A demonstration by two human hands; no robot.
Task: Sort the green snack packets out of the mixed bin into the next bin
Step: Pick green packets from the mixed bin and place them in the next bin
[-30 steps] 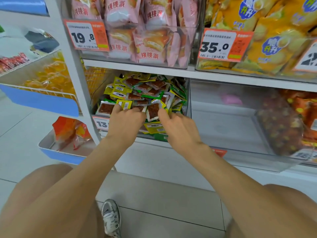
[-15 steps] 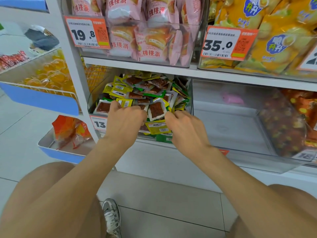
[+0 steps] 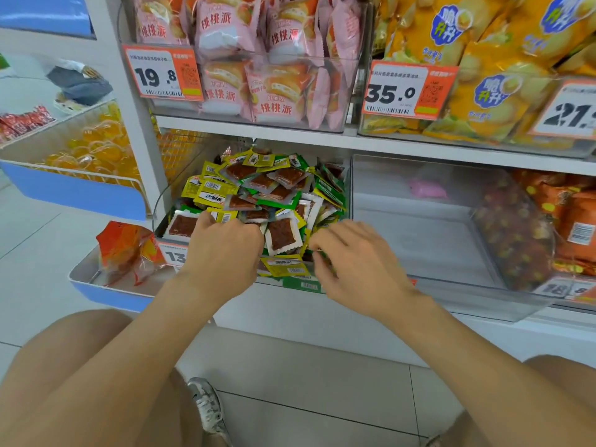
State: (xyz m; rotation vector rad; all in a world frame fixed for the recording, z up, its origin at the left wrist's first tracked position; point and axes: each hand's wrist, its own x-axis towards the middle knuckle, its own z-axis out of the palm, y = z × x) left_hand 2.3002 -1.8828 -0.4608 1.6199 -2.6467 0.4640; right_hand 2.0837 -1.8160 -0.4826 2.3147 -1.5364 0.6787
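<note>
While the head view looks down on a shop shelf, both hands work at the front edge of the mixed bin (image 3: pixel 158 206), a clear tub heaped with green packets (image 3: pixel 326 188), yellow packets (image 3: pixel 215 192) and clear-fronted ones showing brown snack. At the front left corner of that bin the left hand (image 3: pixel 225 248) lies knuckles-up with its fingers curled down into the pile; whether it grips anything I cannot tell, as the fingertips are buried. Near the front right corner the right hand (image 3: pixel 351 261) has thumb and forefinger drawn together, pinching what looks like the edge of a green packet (image 3: pixel 323 255) low against the front wall. Just beside it, to the right, the next bin (image 3: pixel 451 287) shows no green packets at all, only a blurred pink item (image 3: pixel 427 188) near its back wall. By my judgement the sorting has barely begun: many green packets are scattered through the heap, several wedged along its right wall, and every one remains to be carried across.
</note>
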